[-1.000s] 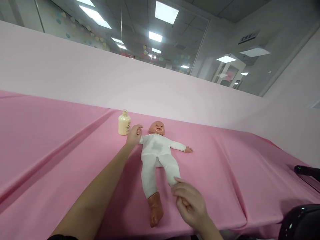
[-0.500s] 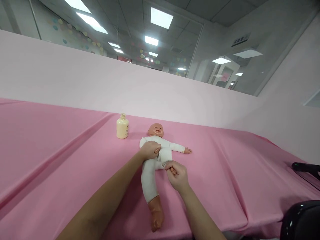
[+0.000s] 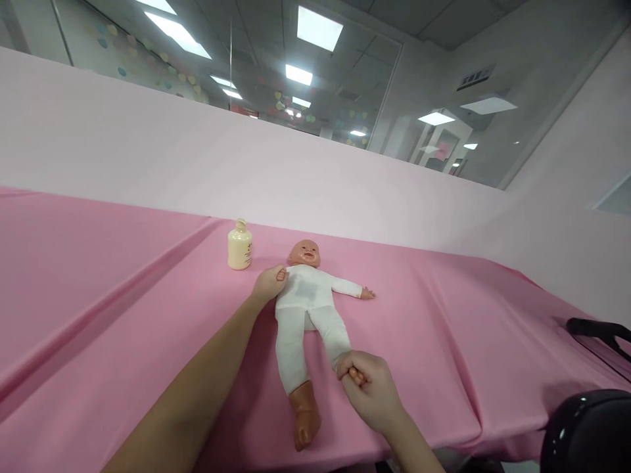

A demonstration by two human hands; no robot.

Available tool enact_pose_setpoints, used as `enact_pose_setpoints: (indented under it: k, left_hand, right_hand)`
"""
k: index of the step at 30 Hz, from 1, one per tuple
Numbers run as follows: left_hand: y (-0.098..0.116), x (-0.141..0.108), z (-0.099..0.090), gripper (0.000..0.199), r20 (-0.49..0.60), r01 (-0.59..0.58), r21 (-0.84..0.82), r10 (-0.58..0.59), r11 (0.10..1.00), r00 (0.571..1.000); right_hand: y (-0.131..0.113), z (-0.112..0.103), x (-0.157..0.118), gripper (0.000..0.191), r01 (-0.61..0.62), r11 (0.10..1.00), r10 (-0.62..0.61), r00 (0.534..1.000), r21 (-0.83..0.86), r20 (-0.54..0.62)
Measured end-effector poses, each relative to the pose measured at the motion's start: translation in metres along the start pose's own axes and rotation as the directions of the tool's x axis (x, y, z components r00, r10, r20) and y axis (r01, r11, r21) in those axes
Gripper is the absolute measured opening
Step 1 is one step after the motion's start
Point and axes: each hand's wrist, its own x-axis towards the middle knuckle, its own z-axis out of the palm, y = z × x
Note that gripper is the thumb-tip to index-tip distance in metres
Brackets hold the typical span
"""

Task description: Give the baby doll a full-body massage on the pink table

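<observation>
A baby doll [image 3: 304, 289] with a white cloth body lies on its back on the pink sheet [image 3: 419, 368], head toward the wall. My left hand [image 3: 270, 284] is closed around the doll's arm on the left side; a bit of the doll's hand shows between my fingers. Down at the lower right, my right hand [image 3: 367, 387] grips the doll's foot, with toes peeking out of the fist. The doll's other arm stretches out to the right, and its other leg [image 3: 296, 355] points toward me, untouched.
A cream-coloured bottle [image 3: 240, 246] stands on the sheet left of the doll's head. Behind the bed runs a pale wall [image 3: 197, 171] with a window above. Black curved objects [image 3: 586, 433] sit at the right edge.
My left hand has moved left and outward with the doll's arm, off its chest. My right hand has come down and right, straightening the doll's bent leg.
</observation>
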Motion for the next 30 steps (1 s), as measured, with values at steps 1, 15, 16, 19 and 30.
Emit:
enact_pose_setpoints:
  k: [1, 15, 16, 19, 30]
  left_hand:
    - [-0.001, 0.000, 0.001, 0.022, -0.010, 0.015, -0.002, -0.015, 1.000, 1.000]
    - [0.013, 0.007, 0.004, 0.020, -0.011, 0.009, 0.037, -0.008, 0.999, 1.000]
    - [0.020, 0.010, 0.003, 0.020, 0.009, -0.025, 0.043, 0.025, 0.999, 1.000]
    - [0.046, 0.014, 0.003, 0.019, 0.092, -0.160, 0.063, 0.154, 0.985, 0.984]
    - [0.075, -0.010, 0.014, 0.007, 0.412, -0.512, 0.236, 0.392, 0.826, 0.823]
  right_hand:
    - [0.003, 0.002, -0.005, 0.013, -0.005, 1.000, 0.005, 1.000, -0.012, 0.009]
    - [0.005, -0.002, 0.003, 0.015, -0.103, 0.981, 0.112, 0.993, 0.166, -0.041]
    - [0.002, -0.007, 0.010, 0.015, -0.087, 0.976, 0.102, 0.993, 0.200, -0.064]
    - [-0.003, -0.019, 0.032, 0.014, -0.014, 0.962, 0.054, 0.988, 0.273, -0.142]
    - [0.063, 0.025, 0.087, 0.011, -0.091, 0.920, 0.163, 0.973, 0.380, -0.163]
